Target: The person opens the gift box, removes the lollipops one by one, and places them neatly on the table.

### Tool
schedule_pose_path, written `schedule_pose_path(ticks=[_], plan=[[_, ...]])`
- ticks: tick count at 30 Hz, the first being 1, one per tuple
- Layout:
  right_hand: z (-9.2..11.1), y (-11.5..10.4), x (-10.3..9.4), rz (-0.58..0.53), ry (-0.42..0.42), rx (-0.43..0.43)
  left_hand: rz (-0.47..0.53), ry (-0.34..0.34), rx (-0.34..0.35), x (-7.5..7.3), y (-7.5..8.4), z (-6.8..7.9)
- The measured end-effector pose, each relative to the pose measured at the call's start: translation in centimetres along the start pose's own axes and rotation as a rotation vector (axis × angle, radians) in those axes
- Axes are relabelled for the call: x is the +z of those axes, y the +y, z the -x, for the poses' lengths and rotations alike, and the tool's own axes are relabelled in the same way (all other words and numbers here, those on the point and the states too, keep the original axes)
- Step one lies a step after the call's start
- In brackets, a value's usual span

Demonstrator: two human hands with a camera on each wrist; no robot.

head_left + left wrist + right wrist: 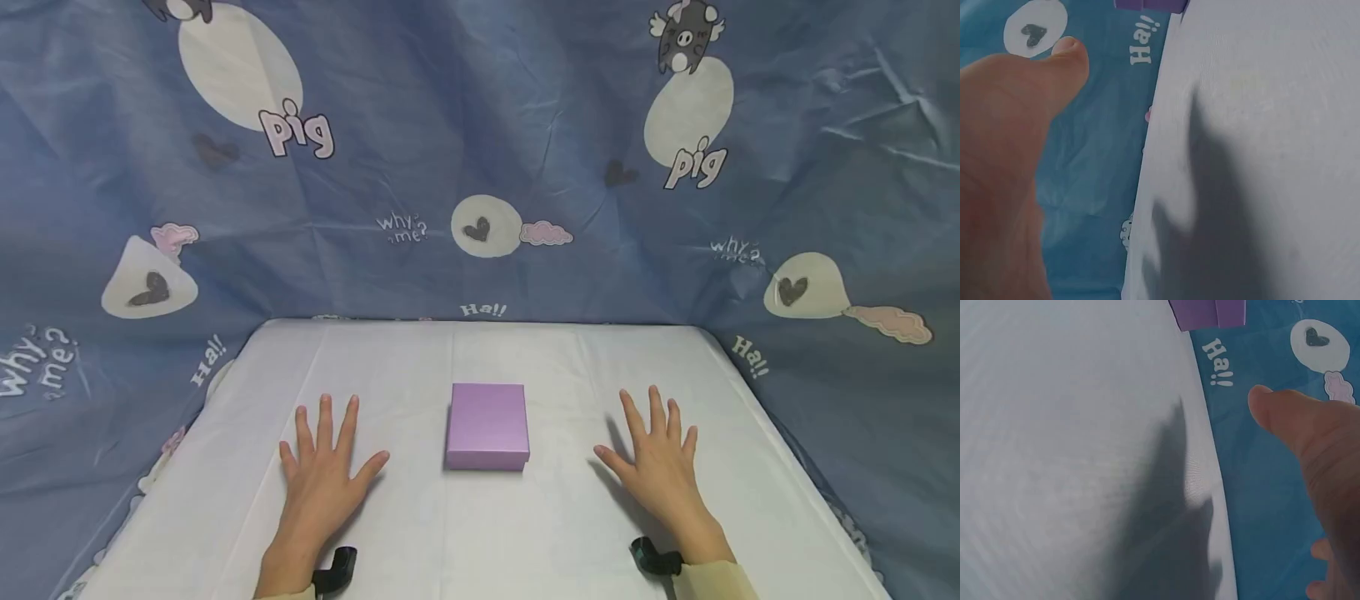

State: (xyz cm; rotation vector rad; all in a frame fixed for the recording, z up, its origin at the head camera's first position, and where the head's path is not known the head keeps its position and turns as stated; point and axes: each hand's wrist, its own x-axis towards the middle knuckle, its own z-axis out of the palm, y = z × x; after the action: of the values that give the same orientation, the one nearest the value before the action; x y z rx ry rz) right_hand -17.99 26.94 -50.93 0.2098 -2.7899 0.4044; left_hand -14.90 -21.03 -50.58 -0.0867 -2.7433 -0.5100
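Note:
A purple lidded box sits on the white-covered table, midway between the two hands. To its left, my left hand is held palm down over the table with fingers spread and nothing in it. My right hand is on the other side, its fingers likewise spread and holding nothing. Both hands stand apart from the box and cast shadows on the cloth. Each wrist view catches only an edge of the purple box at the top, beyond the thumb.
A blue patterned curtain with pig and heart prints hangs behind the table and down both its sides. Black wrist-worn devices sit at the inner side of each wrist, next to pale yellow sleeves.

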Motion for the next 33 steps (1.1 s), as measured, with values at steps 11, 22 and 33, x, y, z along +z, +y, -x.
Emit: schedule_pose_path(ticks=[11,22,33], plan=[[-0.5,0.2,-0.7,-0.038,0.016,-0.058,0.15,-0.005,0.044,0.0,2.2,0.0],[-2.0,-1.7,-1.4,-0.091,-0.005,-0.168,0.484,-0.151,0.094,-2.2,4.9,-1.0],[-4.3,-4.5,-1.4,-0.248,-0.113,-0.262,0.592,-0.325,0.177,-1.0,6.1,-3.5]])
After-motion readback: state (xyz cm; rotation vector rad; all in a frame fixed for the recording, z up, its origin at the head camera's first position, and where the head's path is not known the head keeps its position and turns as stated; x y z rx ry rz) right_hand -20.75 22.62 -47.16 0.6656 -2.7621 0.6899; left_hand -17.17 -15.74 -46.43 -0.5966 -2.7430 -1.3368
